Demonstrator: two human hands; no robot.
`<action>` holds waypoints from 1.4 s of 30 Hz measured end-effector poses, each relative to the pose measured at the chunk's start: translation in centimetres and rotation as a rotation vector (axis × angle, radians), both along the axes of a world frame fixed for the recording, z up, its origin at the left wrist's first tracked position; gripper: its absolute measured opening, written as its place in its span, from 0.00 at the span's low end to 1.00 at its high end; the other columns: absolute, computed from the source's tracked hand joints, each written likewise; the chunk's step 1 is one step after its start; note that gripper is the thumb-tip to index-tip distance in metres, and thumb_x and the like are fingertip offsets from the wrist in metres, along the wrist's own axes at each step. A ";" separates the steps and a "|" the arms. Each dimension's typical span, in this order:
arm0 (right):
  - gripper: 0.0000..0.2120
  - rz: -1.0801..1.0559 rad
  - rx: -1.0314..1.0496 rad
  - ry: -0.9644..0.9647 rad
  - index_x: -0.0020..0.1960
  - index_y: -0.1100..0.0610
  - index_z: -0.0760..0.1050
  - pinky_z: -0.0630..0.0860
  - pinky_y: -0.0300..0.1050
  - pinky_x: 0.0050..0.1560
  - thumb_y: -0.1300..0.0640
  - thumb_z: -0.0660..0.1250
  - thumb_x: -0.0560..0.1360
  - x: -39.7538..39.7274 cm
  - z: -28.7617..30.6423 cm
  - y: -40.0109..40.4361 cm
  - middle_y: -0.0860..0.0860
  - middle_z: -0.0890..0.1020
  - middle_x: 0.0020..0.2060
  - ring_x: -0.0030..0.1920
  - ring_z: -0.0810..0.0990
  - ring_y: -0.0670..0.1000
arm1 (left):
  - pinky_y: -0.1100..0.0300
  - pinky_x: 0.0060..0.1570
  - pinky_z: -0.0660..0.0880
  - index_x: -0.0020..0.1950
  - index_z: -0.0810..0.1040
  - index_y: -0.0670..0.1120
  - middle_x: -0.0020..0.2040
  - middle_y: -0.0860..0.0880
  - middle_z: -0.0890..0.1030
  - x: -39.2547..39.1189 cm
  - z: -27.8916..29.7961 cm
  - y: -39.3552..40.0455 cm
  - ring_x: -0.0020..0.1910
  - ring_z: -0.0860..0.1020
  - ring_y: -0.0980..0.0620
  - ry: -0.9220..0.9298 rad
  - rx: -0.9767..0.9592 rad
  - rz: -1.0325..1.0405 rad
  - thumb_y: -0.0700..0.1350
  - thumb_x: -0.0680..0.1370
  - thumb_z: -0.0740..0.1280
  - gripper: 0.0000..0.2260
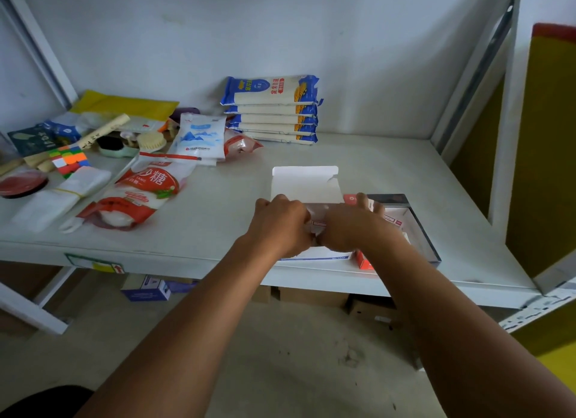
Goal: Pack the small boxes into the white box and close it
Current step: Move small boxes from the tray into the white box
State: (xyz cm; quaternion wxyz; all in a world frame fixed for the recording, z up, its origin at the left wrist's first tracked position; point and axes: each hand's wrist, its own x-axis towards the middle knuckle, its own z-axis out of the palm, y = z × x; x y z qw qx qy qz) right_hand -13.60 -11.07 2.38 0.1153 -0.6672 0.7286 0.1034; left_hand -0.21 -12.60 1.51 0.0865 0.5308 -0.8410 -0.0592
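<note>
The white box (304,184) sits near the front edge of the shelf, its lid flap standing open at the back. My left hand (279,224) and my right hand (352,227) are side by side over its opening, both closed on small white-and-red boxes (314,226) that are mostly hidden under my fingers. More small boxes (394,219) lie in a dark-rimmed tray (419,227) just right of the white box. One red small box (363,260) shows at the tray's front corner.
Sugar bags (140,196) and a salt bag (201,137) lie at left, with a puzzle cube (68,160) and clutter beyond. Stacked noodle packs (274,110) stand against the back wall. A shelf upright (505,106) rises at right. Cartons (146,288) sit under the shelf.
</note>
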 end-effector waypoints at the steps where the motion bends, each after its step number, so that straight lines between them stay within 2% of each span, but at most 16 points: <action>1: 0.25 0.000 0.002 0.035 0.70 0.45 0.65 0.51 0.64 0.71 0.40 0.60 0.75 0.3 0.0 0.0 0.51 0.69 0.69 0.74 0.50 0.62 | 0.52 0.56 0.66 0.51 0.83 0.50 0.43 0.48 0.79 0.0 -0.1 0.0 0.44 0.71 0.48 0.001 0.003 0.000 0.47 0.75 0.66 0.09; 4: 0.29 -0.024 -0.019 0.101 0.71 0.46 0.63 0.52 0.64 0.69 0.38 0.60 0.74 1.0 -0.2 -0.3 0.52 0.70 0.68 0.74 0.49 0.63 | 0.53 0.53 0.65 0.49 0.84 0.51 0.44 0.47 0.83 0.1 -0.5 -0.2 0.48 0.76 0.46 0.007 0.012 -0.003 0.48 0.74 0.66 0.08; 7: 0.28 -0.055 -0.040 0.064 0.70 0.46 0.65 0.50 0.65 0.69 0.40 0.63 0.72 1.5 -0.7 -0.4 0.53 0.71 0.68 0.74 0.49 0.64 | 0.54 0.53 0.63 0.48 0.83 0.51 0.45 0.48 0.83 0.2 -0.7 -0.3 0.50 0.77 0.46 0.028 0.026 0.002 0.48 0.73 0.66 0.08; 12: 0.20 -0.085 -0.189 -0.045 0.60 0.53 0.69 0.57 0.65 0.68 0.50 0.65 0.70 0.9 -0.8 -0.2 0.55 0.75 0.63 0.70 0.59 0.62 | 0.54 0.51 0.62 0.51 0.81 0.53 0.43 0.49 0.83 0.3 -0.8 -0.1 0.48 0.78 0.46 0.112 0.042 -0.008 0.46 0.72 0.67 0.09; 15: 0.13 -0.098 -0.284 -0.151 0.52 0.51 0.72 0.63 0.62 0.66 0.52 0.65 0.69 0.3 -1.0 -0.2 0.55 0.78 0.55 0.64 0.66 0.62 | 0.53 0.50 0.62 0.54 0.78 0.57 0.43 0.53 0.83 0.2 -0.8 -0.1 0.46 0.78 0.47 0.160 0.058 -0.021 0.47 0.72 0.67 0.12; 18: 0.08 -0.077 -0.390 -0.266 0.47 0.50 0.78 0.65 0.57 0.64 0.51 0.66 0.68 -0.1 -1.3 0.0 0.53 0.81 0.49 0.61 0.67 0.60 | 0.52 0.50 0.64 0.53 0.79 0.61 0.39 0.53 0.83 0.3 -0.8 -0.2 0.44 0.77 0.49 0.191 0.066 -0.043 0.45 0.73 0.65 0.13; 21: 0.08 -0.046 -0.462 -0.384 0.46 0.48 0.81 0.68 0.51 0.59 0.48 0.71 0.68 -0.4 -1.6 0.3 0.52 0.82 0.46 0.60 0.68 0.58 | 0.51 0.51 0.64 0.53 0.82 0.57 0.42 0.50 0.81 0.5 -0.4 -0.2 0.48 0.73 0.47 0.165 0.080 -0.056 0.39 0.74 0.61 0.17; 23: 0.11 -0.031 -0.481 -0.401 0.48 0.47 0.81 0.69 0.50 0.57 0.46 0.73 0.67 -0.7 -1.7 0.4 0.50 0.82 0.45 0.60 0.69 0.58 | 0.51 0.51 0.64 0.52 0.82 0.54 0.43 0.48 0.79 0.6 -0.1 -0.1 0.50 0.72 0.47 0.158 0.096 -0.064 0.38 0.73 0.62 0.16; 25: 0.15 -0.016 -0.463 -0.347 0.50 0.48 0.80 0.69 0.51 0.59 0.44 0.72 0.66 -1.1 -2.0 0.4 0.51 0.81 0.47 0.61 0.69 0.59 | 0.51 0.52 0.70 0.53 0.83 0.52 0.45 0.48 0.78 0.9 0.1 -0.1 0.49 0.74 0.46 0.229 0.120 -0.068 0.39 0.73 0.65 0.13; 28: 0.20 -0.014 -0.358 -0.205 0.51 0.48 0.79 0.64 0.57 0.66 0.37 0.69 0.65 -1.6 -2.5 -0.1 0.53 0.81 0.51 0.63 0.70 0.60 | 0.51 0.50 0.78 0.53 0.84 0.51 0.48 0.49 0.83 1.4 0.4 -0.1 0.47 0.80 0.48 0.384 0.171 -0.070 0.41 0.73 0.66 0.12; 30: 0.26 0.002 -0.252 -0.149 0.52 0.48 0.79 0.58 0.62 0.70 0.31 0.65 0.64 -1.6 -2.9 -0.6 0.54 0.81 0.55 0.67 0.69 0.62 | 0.49 0.53 0.78 0.54 0.84 0.51 0.51 0.49 0.85 1.6 0.7 0.0 0.51 0.80 0.48 0.350 0.184 -0.063 0.42 0.74 0.65 0.12; 32: 0.33 0.009 -0.155 -0.106 0.57 0.47 0.78 0.50 0.66 0.72 0.26 0.62 0.63 -1.4 -3.3 -1.1 0.54 0.77 0.63 0.73 0.60 0.64 | 0.46 0.57 0.74 0.56 0.84 0.52 0.54 0.48 0.84 1.8 0.8 0.1 0.55 0.77 0.46 0.236 0.173 -0.031 0.44 0.75 0.63 0.14; 34: 0.36 0.008 -0.123 -0.093 0.61 0.47 0.77 0.47 0.67 0.72 0.25 0.62 0.63 -1.2 -3.5 -1.4 0.54 0.73 0.68 0.75 0.55 0.64 | 0.48 0.57 0.69 0.58 0.83 0.54 0.56 0.47 0.81 2.0 0.9 0.2 0.59 0.73 0.45 0.125 0.169 0.011 0.44 0.75 0.61 0.16; 38: 0.35 -0.015 -0.123 -0.109 0.61 0.49 0.75 0.46 0.67 0.73 0.27 0.62 0.64 -1.0 -3.4 -1.6 0.55 0.71 0.69 0.75 0.54 0.64 | 0.49 0.56 0.64 0.63 0.81 0.54 0.57 0.46 0.79 2.1 0.9 0.5 0.61 0.69 0.46 0.007 0.165 0.023 0.45 0.77 0.61 0.17; 40: 0.28 -0.029 -0.131 -0.120 0.61 0.50 0.76 0.45 0.65 0.73 0.35 0.65 0.68 -0.9 -3.2 -1.4 0.57 0.69 0.71 0.76 0.50 0.64 | 0.49 0.57 0.63 0.63 0.80 0.56 0.56 0.47 0.79 2.0 0.9 0.6 0.62 0.69 0.46 -0.009 0.156 0.020 0.45 0.77 0.61 0.17; 42: 0.23 -0.024 -0.168 -0.133 0.59 0.51 0.77 0.48 0.64 0.73 0.42 0.67 0.68 -1.0 -3.0 -1.1 0.57 0.69 0.70 0.75 0.52 0.63 | 0.49 0.59 0.62 0.63 0.79 0.58 0.56 0.46 0.78 1.8 0.9 0.5 0.62 0.68 0.46 -0.022 0.171 0.024 0.45 0.77 0.61 0.17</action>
